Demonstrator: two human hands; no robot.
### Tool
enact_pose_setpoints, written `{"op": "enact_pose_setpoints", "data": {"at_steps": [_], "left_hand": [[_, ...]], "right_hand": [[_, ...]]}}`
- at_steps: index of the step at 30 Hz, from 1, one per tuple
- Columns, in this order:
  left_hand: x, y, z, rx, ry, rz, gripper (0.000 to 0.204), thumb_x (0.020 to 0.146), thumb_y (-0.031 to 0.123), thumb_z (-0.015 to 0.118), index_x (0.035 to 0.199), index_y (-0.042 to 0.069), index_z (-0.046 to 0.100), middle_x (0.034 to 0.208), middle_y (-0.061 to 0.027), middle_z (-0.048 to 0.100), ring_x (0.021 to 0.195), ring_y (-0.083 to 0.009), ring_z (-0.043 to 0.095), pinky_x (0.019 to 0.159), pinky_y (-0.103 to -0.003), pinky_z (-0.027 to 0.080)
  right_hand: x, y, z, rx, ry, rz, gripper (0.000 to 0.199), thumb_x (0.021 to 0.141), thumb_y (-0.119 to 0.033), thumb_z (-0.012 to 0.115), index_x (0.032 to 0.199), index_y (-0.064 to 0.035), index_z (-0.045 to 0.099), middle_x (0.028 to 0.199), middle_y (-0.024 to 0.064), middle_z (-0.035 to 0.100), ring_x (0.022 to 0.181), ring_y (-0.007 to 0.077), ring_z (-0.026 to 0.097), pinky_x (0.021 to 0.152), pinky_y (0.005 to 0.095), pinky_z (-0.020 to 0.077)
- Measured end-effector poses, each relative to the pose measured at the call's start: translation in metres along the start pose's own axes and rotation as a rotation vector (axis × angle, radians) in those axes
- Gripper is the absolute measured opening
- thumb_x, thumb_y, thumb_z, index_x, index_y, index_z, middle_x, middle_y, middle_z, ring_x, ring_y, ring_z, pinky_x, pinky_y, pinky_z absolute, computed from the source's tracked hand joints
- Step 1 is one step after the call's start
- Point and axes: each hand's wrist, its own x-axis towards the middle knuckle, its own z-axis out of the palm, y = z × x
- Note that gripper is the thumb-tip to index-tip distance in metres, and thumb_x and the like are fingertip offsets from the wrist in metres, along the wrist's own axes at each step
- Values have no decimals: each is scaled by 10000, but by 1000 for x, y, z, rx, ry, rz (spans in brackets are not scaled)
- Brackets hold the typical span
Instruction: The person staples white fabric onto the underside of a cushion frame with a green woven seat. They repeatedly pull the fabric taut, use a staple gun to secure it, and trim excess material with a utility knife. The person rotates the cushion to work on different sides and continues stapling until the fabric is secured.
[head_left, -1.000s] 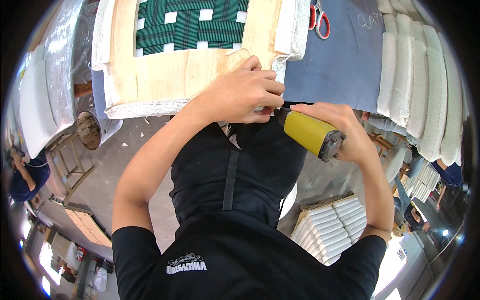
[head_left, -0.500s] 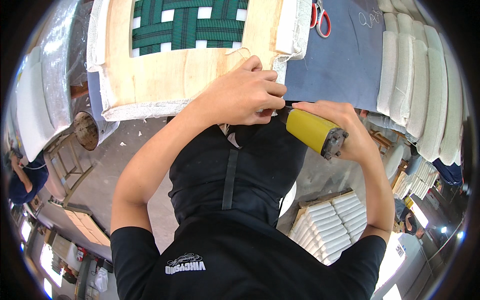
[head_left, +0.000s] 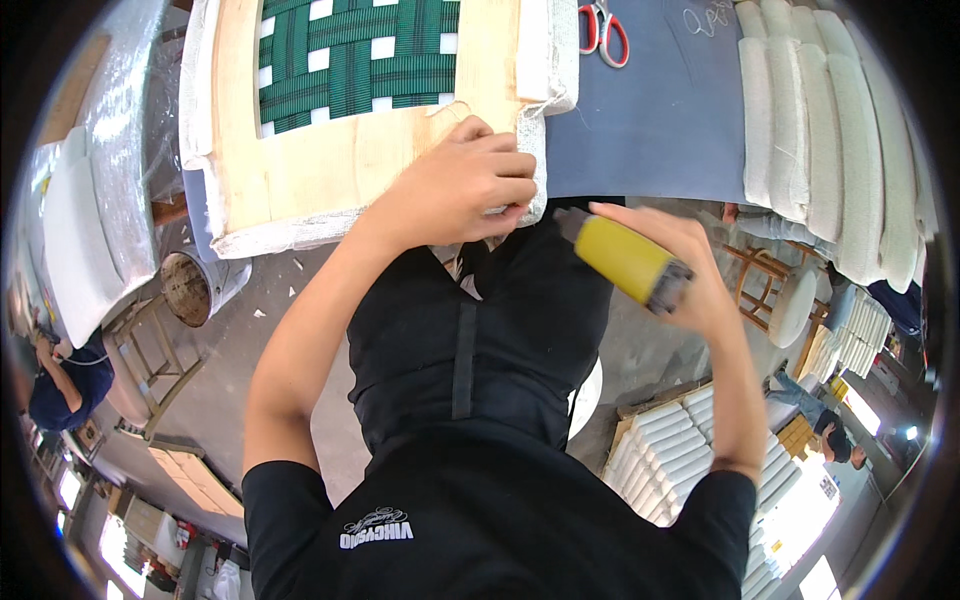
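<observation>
A wooden seat frame (head_left: 290,180) lies with woven green webbing (head_left: 350,60) across its opening and white fabric (head_left: 300,235) wrapped round its edges. My left hand (head_left: 460,185) is closed at the frame's near edge, close to the right corner, its curled fingers gripping the fabric there; the fingertips are partly hidden. In my right hand (head_left: 690,260) is a yellow staple gun (head_left: 620,260), slightly blurred. Its dark nose points toward the frame's near right corner and stands a little apart from it.
Red-handled scissors (head_left: 605,38) and a loose bit of thread (head_left: 705,18) lie on the blue-grey tabletop (head_left: 650,140). Padded light-coloured pieces (head_left: 840,130) stand in a row at the right. Plastic-wrapped pieces (head_left: 120,110) are at the left. Other people (head_left: 70,375) are farther off.
The staple gun and my right hand have drawn back from the frame's edge, opening a gap. My left hand keeps its grip near the corner. The whole view has shifted slightly.
</observation>
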Motion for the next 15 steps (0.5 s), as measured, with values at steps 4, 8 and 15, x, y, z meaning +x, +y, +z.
{"op": "enact_pose_setpoints", "data": {"at_steps": [4,8,15], "left_hand": [[-12,16,-9,17,69,-87,176,826,43,773,976,110,709,1010,-42,658,1039,-271,620,971,-431,437],[-54,61,12,75,349,-159,337,781,-52,764,1093,75,745,1055,-114,687,1005,-335,648,904,-458,483],[-79,102,115,-1217,605,-1012,736,1042,122,726,1603,84,251,1416,-160,572,1222,-278,658,977,-416,581]], "right_hand": [[-77,6,20,47,300,197,730,688,35,800,1406,-27,689,1178,209,765,1078,354,765,967,384,562],[-142,7,58,13,539,316,705,692,51,789,1387,-25,703,1235,212,766,1158,336,760,1014,379,554],[-185,6,107,129,824,289,774,675,37,839,1426,-48,670,1304,219,746,1200,390,732,1040,421,566]]}}
